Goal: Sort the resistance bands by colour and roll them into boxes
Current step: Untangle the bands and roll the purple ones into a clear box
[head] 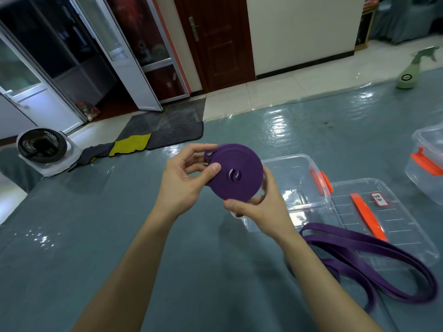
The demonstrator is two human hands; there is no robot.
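Both your bare forearms reach forward and converge in front of you; your left grip pinches the rolled purple band at its left edge, thumb flat on its face, fingers curled behind; your right grip cups the lower right rim, thumb along the bottom edge, fingers behind.
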